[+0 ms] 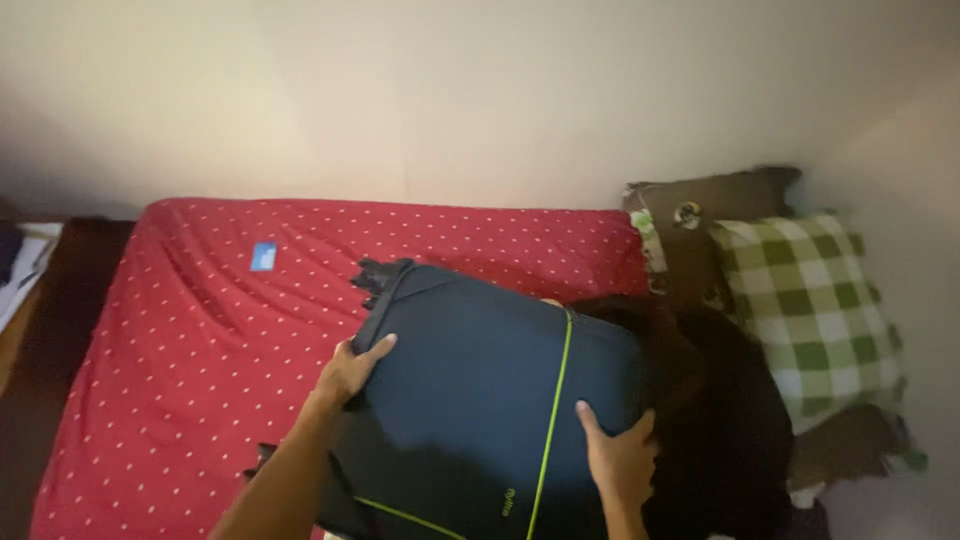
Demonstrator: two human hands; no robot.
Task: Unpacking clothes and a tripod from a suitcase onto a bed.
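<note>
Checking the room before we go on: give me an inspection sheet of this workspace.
Surface: bed with red white-dotted sheet, rumpled.
Job's things: dark navy soft suitcase with lime-green piping, lying flat on the bed, wheels toward the wall.
Clutter: small blue card on the sheet; dark cloth bundle beside the suitcase.
Grippers: left hand grips the suitcase's left edge; right hand grips its right edge.
Cables: nothing seen.
Surroundings: green-and-white checked pillow, brown pillow, plain pale wall.
</note>
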